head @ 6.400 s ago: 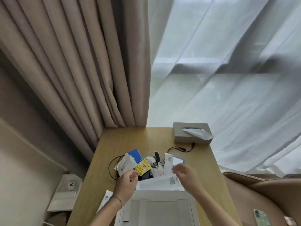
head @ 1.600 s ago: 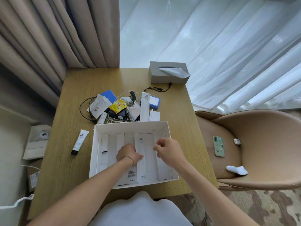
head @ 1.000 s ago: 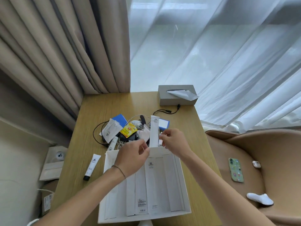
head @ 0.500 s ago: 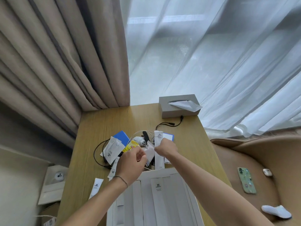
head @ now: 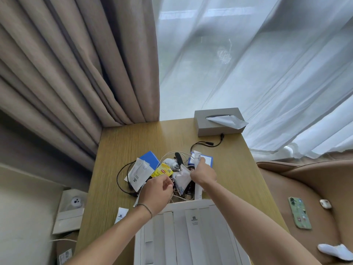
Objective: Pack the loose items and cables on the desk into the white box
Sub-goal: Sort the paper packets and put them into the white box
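White cardboard box (head: pixel 193 243), open and lined with long white tubes, sits at the near edge of the wooden desk (head: pixel 122 150). Just beyond it the left hand (head: pixel 155 193) is curled over the pale cables (head: pixel 178 197), though whether it grips them I cannot tell. The right hand (head: pixel 203 173) is closed around a long white tube (head: pixel 197 159) above the heap of sachets, with a grey tissue box (head: pixel 217 123) farthest back.

Sitting on brown chair (head: pixel 324 188): green phone (head: pixel 299 215) w/ earbud case (head: pixel 325 203) nearby; grey tissue box (head: pixel 217 121) resting at desk's far edge, beige curtain (head: pixel 76 64) hanging behind
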